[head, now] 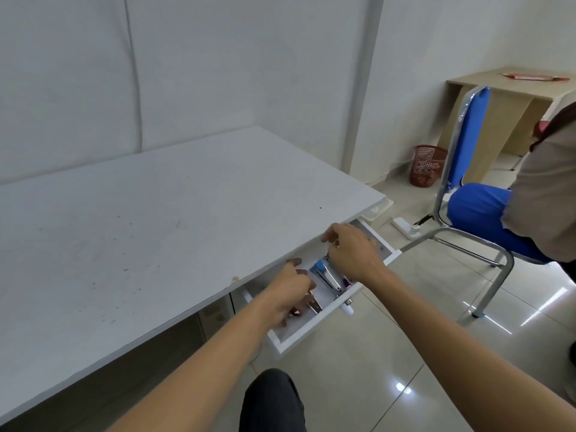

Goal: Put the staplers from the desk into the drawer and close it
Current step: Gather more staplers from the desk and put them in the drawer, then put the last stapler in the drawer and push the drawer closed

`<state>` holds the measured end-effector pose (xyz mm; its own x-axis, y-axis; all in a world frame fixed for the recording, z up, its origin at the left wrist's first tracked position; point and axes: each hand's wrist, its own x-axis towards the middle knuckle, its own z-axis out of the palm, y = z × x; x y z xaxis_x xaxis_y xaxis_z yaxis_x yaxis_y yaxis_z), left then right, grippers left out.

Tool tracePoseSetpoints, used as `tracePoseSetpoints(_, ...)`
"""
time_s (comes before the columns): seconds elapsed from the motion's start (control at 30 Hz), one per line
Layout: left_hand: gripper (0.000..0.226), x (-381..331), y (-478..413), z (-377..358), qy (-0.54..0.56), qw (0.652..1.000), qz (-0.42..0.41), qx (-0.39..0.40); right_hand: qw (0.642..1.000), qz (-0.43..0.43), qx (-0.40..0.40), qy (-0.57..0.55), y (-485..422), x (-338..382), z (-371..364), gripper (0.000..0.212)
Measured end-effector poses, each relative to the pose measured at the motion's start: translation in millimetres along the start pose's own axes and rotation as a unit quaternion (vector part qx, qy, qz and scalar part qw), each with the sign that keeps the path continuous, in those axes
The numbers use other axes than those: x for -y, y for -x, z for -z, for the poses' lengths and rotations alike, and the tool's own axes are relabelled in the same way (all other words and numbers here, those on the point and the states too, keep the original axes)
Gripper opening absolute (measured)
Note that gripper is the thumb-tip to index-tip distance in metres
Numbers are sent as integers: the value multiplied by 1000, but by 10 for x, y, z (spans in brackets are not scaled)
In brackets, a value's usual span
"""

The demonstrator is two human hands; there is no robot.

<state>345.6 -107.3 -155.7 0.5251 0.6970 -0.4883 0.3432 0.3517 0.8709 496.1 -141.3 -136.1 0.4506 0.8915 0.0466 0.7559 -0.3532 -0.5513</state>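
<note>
head view: both hands are down inside the open drawer [314, 325] that sticks out from under the white bench [149, 219], a little right of the frame's centre. the left hand [291, 294] lies over a dark red stapler [313, 304] in the lower left part of the drawer; its fingers are curled down around it and seem to be holding it, though the palm hides most of the contact. the right hand [353, 255] sits up and to the right, fingers bent and narrow over the drawer's far end; i cannot tell whether they pinch anything. between the two hands lies a blue and silver stapler [325, 275], flat on the drawer floor, its long axis running from upper left to lower right, roughly square to the drawer front. a purple thing [346, 282] shows just beside it under the right wrist, too hidden to name. no stapler shows on the bench top, so the loading looks nearly finished. the coming move likely turns on the drawer front and its white handle [348, 308], which lie toward the lower right of both hands; the right hand is nearer to it, and the push runs up and to the left, under the bench.
</note>
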Motion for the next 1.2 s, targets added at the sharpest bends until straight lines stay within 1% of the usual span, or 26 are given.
tracePoseSetpoints(0.13, 53, -96, 363, 361, -37, 997, -62, 16, 997, 39, -10, -58, 46, 446, -21, 33)
tracePoseSetpoints(0.23, 39, -153, 693, 672, -57, 991, -120, 1, 993, 76, -12, -89, 94, 855, -106, 29)
tracePoseSetpoints(0.3, 35, -130, 897, 973, -82, 982, -161, -56, 989, 94, 4, -112, 134, 1169, -220, 27)
tracePoseSetpoints(0.37, 33, -74, 1074, 1306, -78, 973, -183, -119, 984, 103, 32, -145, 187, 1464, -348, 25)
tracePoseSetpoints(0.53, 31, 163, 1486, 2200, -58, 948, -182, -254, 968, 126, 128, -174, 331, 2210, -754, 22)
tracePoseSetpoints(0.63, 32, 344, 1715, 2702, -70, 917, -185, -347, 957, 132, 187, -178, 435, 2634, -1043, 23)
tracePoseSetpoints(0.73, 30, 523, 1964, 3156, -68, 877, -178, -441, 942, 150, 244, -173, 585, 3076, -1408, 24)
tracePoseSetpoints(0.8, 27, 646, 2081, 3396, -54, 859, -168, -481, 936, 171, 269, -146, 689, 3350, -1681, 28)
tracePoseSetpoints(0.83, 27, 722, 2137, 3505, -50, 855, -154, -492, 935, 185, 274, -131, 746, 3494, -1826, 31)
tracePoseSetpoints(0.9, 32, 847, 2187, 3624, -56, 861, -115, -492, 929, 223, 270, -117, 844, 3709, -2037, 41)
tracePoseSetpoints(0.97, 43, 965, 2222, 3723, -77, 877, -81, -467, 918, 277, 268, -99, 945, 3934, -2213, 52)
tracePoseSetpoints(1.0, 49, 996, 2236, 3761, -91, 885, -69, -451, 913, 307, 260, -64, 985, 4030, -2297, 54)
tracePoseSetpoints(1.1, 55, 985, 2250, 3854, -95, 900, -49, -423, 901, 378, 188, 97, 1035, 4167, -2492, 49)
tracePoseSetpoints(1.13, 56, 971, 2252, 3869, -91, 903, -45, -418, 900, 387, 162, 121, 1030, 4158, -2535, 46)
tracePoseSetpoints(1.2, 57, 968, 2251, 3883, -95, 905, -41, -412, 905, 395, 113, 113, 1009, 4090, -2568, 39)
